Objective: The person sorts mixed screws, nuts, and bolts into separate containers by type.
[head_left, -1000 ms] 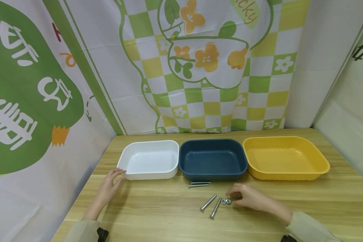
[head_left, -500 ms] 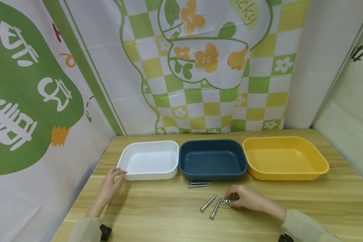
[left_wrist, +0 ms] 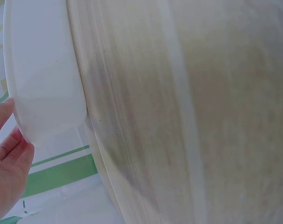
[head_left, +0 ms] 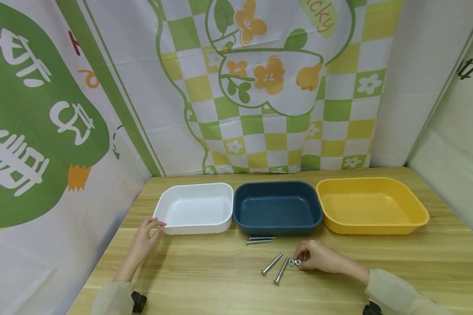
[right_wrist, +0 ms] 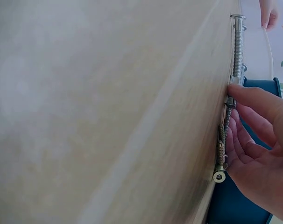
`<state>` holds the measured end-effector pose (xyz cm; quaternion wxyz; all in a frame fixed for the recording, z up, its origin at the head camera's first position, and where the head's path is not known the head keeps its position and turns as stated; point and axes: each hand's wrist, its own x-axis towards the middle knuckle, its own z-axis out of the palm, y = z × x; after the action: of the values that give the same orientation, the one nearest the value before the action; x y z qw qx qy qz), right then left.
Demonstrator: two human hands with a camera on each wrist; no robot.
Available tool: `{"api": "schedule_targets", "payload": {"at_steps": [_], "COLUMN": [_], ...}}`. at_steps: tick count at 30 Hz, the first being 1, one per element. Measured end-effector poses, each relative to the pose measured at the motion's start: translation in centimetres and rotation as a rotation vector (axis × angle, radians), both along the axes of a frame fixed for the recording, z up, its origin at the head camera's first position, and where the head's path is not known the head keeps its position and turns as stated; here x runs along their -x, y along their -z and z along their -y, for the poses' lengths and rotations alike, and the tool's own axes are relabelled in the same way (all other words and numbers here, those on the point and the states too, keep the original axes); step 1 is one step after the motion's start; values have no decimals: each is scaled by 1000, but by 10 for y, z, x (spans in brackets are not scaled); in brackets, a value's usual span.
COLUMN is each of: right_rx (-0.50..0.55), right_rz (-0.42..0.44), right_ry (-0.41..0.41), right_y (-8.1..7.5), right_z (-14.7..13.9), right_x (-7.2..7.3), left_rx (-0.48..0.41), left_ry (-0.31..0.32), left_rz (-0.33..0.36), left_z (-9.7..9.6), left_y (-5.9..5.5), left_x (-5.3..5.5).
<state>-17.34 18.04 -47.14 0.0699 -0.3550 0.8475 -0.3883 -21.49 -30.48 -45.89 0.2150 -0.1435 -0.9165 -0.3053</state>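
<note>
My left hand [head_left: 142,239] holds the near left corner of the white tray [head_left: 199,229], fingers at the rim. In the left wrist view that hand [left_wrist: 10,163] has its fingertips against the white wall [left_wrist: 50,79]. My right hand [head_left: 319,257] is lowered to the table, fingers curled, its thumb and forefinger pinching at a steel nut [head_left: 298,262]. A second nut [head_left: 291,263] lies against it. Two bolts [head_left: 271,264] [head_left: 281,271] lie just left. In the right wrist view, a brassy socket-head screw [right_wrist: 219,176] shows beside the right hand [right_wrist: 265,135]; whether it is held, I cannot tell.
A dark blue tray [head_left: 277,229] and a yellow tray [head_left: 372,229] stand in a row right of the white one on the wooden table [head_left: 220,288]. Two thinner screws [head_left: 259,242] lie before the blue tray. A patterned cloth [head_left: 266,131] hangs behind.
My right hand has shifted slightly left and closed its fingertips in on the nuts. The left hand stays at the white tray's corner.
</note>
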Motion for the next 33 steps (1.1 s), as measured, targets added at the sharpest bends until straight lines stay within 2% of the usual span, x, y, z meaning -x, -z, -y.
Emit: {"api": "schedule_targets", "payload": {"at_steps": [9,20,33], "right_rx": [26,28,15], "right_rz": [-3,-41,-25], "right_ry": [18,29,45], "right_y": [-3,-26,-43], "right_z": [0,5,16], "right_x": [0,6,12], "left_rx": [-13,-28,-38], "left_ry": [1,-10,5], "left_rz": [-21,48,21], "left_z": [-1,-1,-1], "left_y": [0,-2,-1], "left_x": [0,-1,-1]}}
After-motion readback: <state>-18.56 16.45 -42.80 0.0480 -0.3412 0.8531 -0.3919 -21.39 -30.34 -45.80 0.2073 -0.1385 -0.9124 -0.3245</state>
